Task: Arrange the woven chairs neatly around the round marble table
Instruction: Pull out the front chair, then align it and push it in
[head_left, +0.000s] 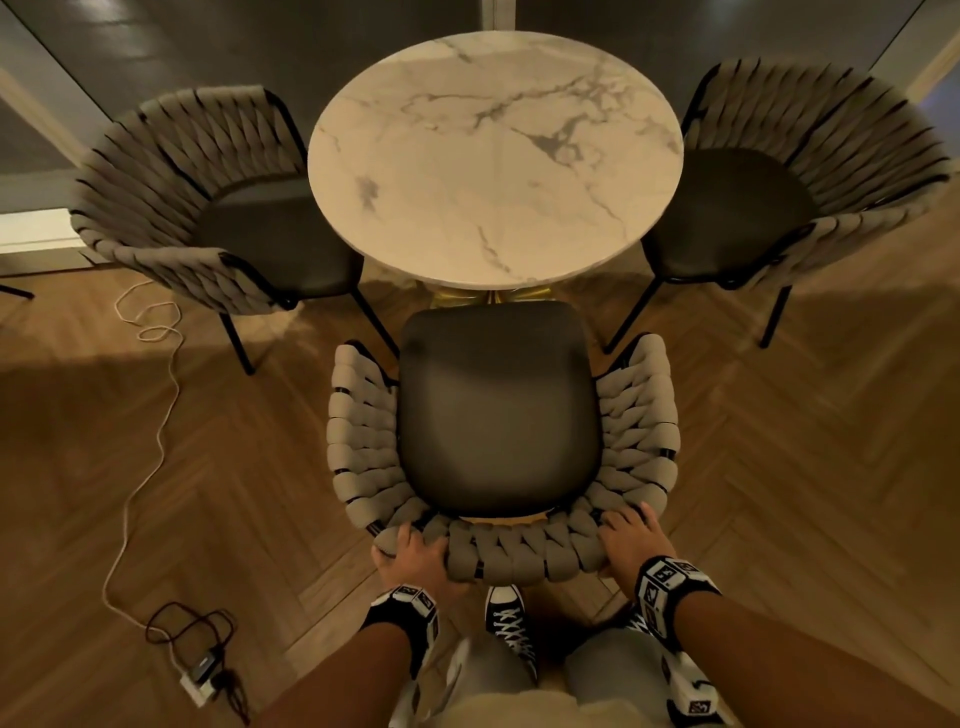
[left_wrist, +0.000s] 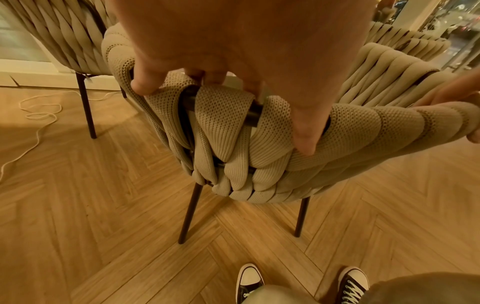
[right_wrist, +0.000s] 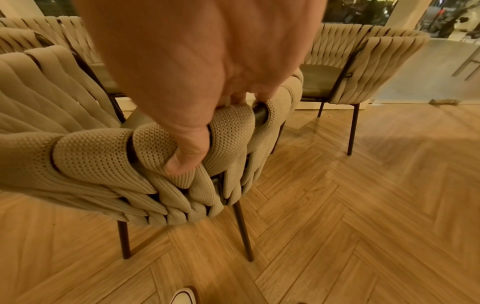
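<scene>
A round white marble table (head_left: 493, 156) stands ahead. Right in front of me is a woven beige chair (head_left: 501, 415) with a dark seat, its front edge near the table's rim. My left hand (head_left: 413, 553) grips the left part of its woven backrest (left_wrist: 259, 144), thumb outside and fingers curled over the top. On the right part of that backrest (right_wrist: 103, 156) my right hand (head_left: 626, 538) grips the same way. A second woven chair (head_left: 208, 208) sits at the table's left and a third (head_left: 789, 182) at its right, both facing the table.
A white cord (head_left: 150, 415) trails over the herringbone wood floor (head_left: 779, 467) to a power adapter (head_left: 202, 670) at lower left. My sneakers (head_left: 511, 623) stand just behind the near chair. Glass panels and a white sill (head_left: 36, 228) lie behind the left chair.
</scene>
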